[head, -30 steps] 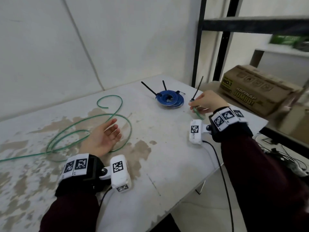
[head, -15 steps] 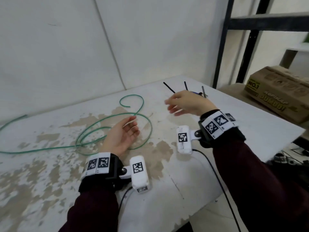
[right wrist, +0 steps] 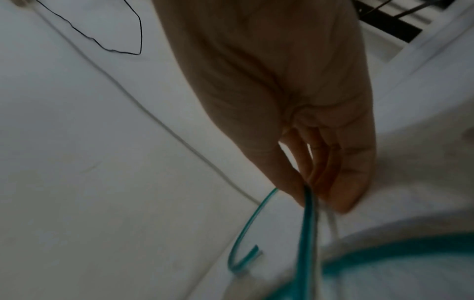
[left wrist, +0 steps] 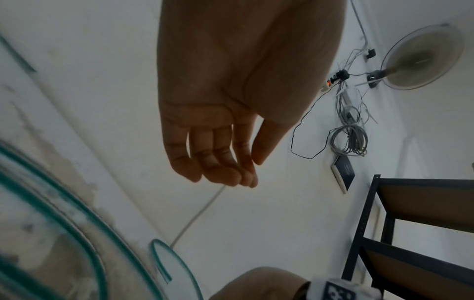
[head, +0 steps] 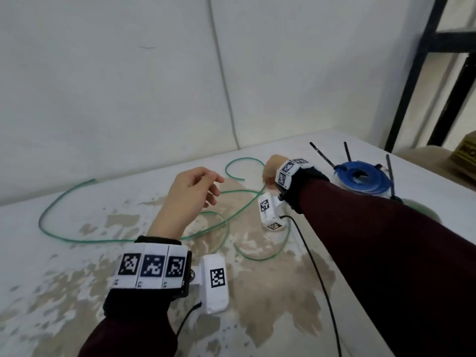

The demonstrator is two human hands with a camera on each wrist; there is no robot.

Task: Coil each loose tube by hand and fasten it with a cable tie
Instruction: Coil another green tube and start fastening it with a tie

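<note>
While right hand pinches green tube, left hand relaxed, empty: risks snagging crossed loops, tangling.

1. The green tube is thin, translucent and uncoiled. It sprawls in wide, loose loops across the white, stained tabletop, with 1 long arc running out to the left. Its hooked free end curls near the back edge, and a stretch just past that hook is lifted off the surface.

2. The blue tube lies flat at the right rear as a tight, finished coil. It is bound by black cable ties (3 tails stick up and outward).
</note>
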